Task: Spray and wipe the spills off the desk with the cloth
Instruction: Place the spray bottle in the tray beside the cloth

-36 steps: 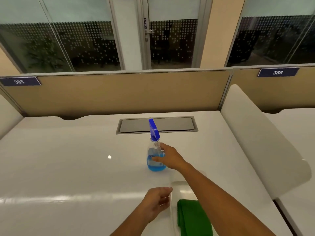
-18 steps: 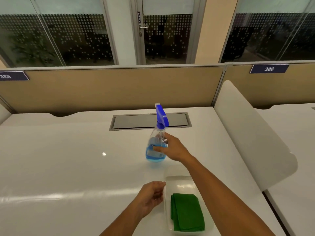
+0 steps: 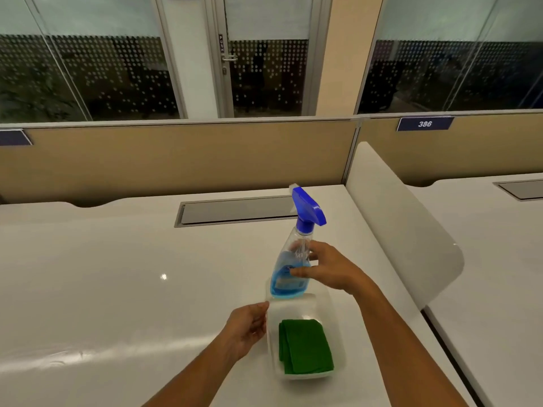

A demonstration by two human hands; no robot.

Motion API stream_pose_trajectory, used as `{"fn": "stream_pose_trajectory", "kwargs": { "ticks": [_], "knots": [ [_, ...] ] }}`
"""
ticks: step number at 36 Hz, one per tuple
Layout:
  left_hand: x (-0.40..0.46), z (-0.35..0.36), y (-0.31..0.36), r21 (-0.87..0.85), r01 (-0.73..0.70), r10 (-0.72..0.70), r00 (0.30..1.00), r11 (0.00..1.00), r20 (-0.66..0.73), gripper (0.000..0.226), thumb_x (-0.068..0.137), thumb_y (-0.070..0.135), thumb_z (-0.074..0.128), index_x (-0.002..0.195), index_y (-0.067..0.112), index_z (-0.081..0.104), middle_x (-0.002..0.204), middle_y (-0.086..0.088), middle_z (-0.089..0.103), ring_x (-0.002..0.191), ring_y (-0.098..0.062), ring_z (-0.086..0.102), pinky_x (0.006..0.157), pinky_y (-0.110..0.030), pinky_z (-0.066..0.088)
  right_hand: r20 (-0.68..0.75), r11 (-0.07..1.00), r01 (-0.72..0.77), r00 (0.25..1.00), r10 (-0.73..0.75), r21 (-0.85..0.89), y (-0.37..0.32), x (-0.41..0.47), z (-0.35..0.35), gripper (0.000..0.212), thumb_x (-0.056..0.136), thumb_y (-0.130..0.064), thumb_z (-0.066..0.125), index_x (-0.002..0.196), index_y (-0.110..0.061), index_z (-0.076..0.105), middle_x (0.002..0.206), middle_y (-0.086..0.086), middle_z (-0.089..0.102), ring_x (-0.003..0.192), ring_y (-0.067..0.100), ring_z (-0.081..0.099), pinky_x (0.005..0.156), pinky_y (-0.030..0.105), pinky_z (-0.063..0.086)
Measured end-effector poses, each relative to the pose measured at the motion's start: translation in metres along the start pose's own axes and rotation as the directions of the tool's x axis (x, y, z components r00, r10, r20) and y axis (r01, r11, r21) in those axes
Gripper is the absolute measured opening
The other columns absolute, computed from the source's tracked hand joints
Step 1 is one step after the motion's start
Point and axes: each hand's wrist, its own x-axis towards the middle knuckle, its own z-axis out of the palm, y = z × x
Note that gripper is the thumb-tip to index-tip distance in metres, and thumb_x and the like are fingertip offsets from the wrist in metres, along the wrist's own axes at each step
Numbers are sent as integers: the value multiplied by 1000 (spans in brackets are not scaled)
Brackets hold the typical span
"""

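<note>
Right hand [image 3: 330, 267] grips the tilted spray bottle [image 3: 289, 270] over the tray [image 3: 338, 374] — left hand [image 3: 248, 329] at the tray's edge.

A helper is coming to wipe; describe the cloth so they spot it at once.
On the white desk, find the clear plastic tray near the front edge. The cloth lies folded inside it, the only green thing there.

Your white desk [image 3: 117, 274] carries a clear plastic tray [image 3: 338, 342] just beside your left fingertips [image 3: 263, 307], with a folded green cloth [image 3: 305, 346] lying in it. A grey cable hatch [image 3: 235, 211] sits flush in the desktop, well beyond your right fingers [image 3: 299, 271].
</note>
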Motion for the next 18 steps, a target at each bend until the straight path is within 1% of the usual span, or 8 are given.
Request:
{"fn": "stream_pose_trajectory", "kwargs": {
  "ticks": [3,6,8,9,12,14,16,18],
  "knots": [
    [-1,1,1,9,2,-2,1000,1000,-20,21,87,7,70,108,3,67,110,-19,71,110,-34,66,97,-47,55,-11,1000,-22,1000,22,8,12,-6,9,51,83,-29,79,129,-26,57,125,-7,63,116,15,59,90,27,51],
    [-3,2,1,29,-6,7,999,1000,-31,20,89,6,68,108,3,67,110,-18,70,106,-32,64,91,-44,57,-20,998,-63,998,64,25,22,-8,19,50,82,-31,80,125,-31,56,122,-10,62,116,14,58,93,31,52],
    [-3,3,1,47,-6,8,999,999,-39,19,89,5,68,108,4,67,111,-17,69,106,-32,64,91,-45,57,-18,996,-89,996,90,26,27,-9,25,53,82,-31,80,128,-30,54,121,-11,60,115,13,57,97,35,50],
    [-2,3,2,58,-7,10,999,998,-43,19,89,6,68,108,4,67,111,-17,69,107,-32,64,91,-46,57,-18,995,-101,995,102,26,28,-9,27,55,82,-31,80,131,-29,54,121,-11,59,114,13,56,98,35,50],
    [0,3,1,75,-14,18,999,997,-49,21,89,7,69,109,5,67,111,-17,69,108,-32,64,93,-47,57,-26,991,-126,992,127,35,32,-11,34,57,83,-31,79,133,-27,53,122,-10,58,112,13,55,95,32,50],
    [0,2,1,83,-18,22,998,996,-52,21,88,7,69,109,5,66,111,-17,69,109,-32,64,94,-48,56,-32,989,-141,989,143,45,36,-11,39,59,82,-31,80,134,-26,53,127,-7,60,114,13,56,95,32,50],
    [1,2,0,104,-29,34,998,994,-53,19,89,8,69,108,6,66,111,-16,69,108,-32,64,95,-49,56,-47,987,-153,987,156,56,38,-12,42,59,83,-31,79,135,-25,52,133,-4,60,117,14,56,98,34,50],
    [1,2,0,146,-46,55,997,988,-58,19,90,11,70,108,8,66,111,-14,69,106,-31,65,93,-48,57,-62,986,-152,986,156,64,38,-12,44,58,85,-29,77,137,-24,50,134,-4,58,117,13,54,102,36,49]
  ]
}}
